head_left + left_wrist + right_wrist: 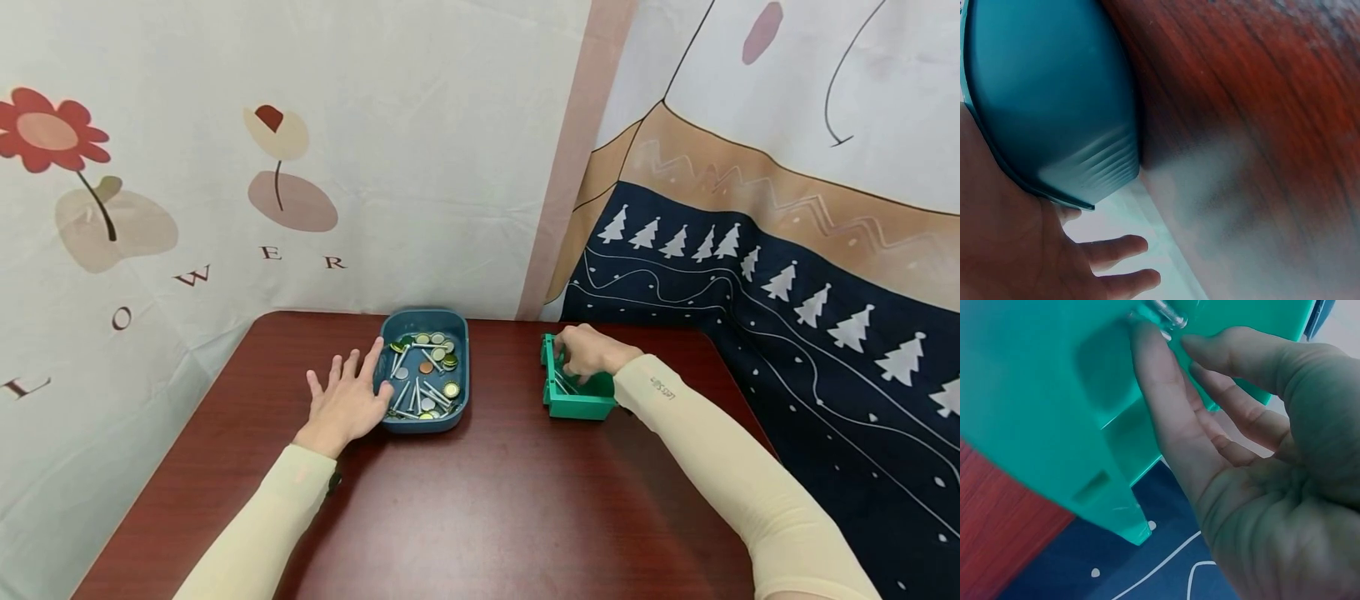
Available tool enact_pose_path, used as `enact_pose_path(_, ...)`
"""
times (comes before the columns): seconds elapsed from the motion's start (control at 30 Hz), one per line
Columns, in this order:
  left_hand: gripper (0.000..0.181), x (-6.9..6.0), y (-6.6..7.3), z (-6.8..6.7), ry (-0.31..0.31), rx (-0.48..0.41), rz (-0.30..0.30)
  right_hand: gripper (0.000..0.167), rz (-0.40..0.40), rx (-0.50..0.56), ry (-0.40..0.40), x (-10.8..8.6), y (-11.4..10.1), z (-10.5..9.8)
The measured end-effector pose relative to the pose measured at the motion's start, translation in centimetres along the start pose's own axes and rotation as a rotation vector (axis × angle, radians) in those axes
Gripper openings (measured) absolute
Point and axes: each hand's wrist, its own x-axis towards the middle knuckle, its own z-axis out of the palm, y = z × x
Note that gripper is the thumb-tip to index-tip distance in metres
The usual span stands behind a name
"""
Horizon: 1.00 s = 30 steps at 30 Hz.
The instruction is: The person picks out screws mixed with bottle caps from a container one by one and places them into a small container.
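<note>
A blue tray (463, 367) at the table's back edge holds a mix of silver rods that look like nails or screws (414, 396), coin-like discs (426, 367) and bottle caps (451, 389). My left hand (347, 403), fingers spread, rests against the tray's left rim. To the right stands a small green bin (581, 407) with a few silver rods (564, 383) inside. My right hand (592, 350) reaches down into this bin. In the right wrist view, the index fingertip and thumb are apart, close beside a silver rod (1169, 312).
The dark red wooden table (495, 508) has its back edge just behind both containers. A pale printed cloth (420, 167) hangs behind it. Dark blue cloth with white trees (750, 333) hangs close along the right side.
</note>
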Motion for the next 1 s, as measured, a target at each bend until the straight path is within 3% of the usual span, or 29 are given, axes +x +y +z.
enact_pose_path(0.17, 0.083, -0.1, 0.1, -0.1, -0.003, -0.001, 0.001, 0.033, 0.008, -0.017, 0.017, -0.3, -0.1, -0.2)
enact_pose_path(0.5, 0.082, 0.1, 0.1, 0.0, 0.009, 0.0, 0.005, 0.028, -0.059, -0.144, 0.113, -0.8, -0.1, -0.7)
enact_pose_path(1.0, 0.083, 0.4, -0.1, 0.3, 0.042, 0.006, 0.052, 0.028, -0.116, -0.164, 0.279, -1.1, -1.4, -0.5)
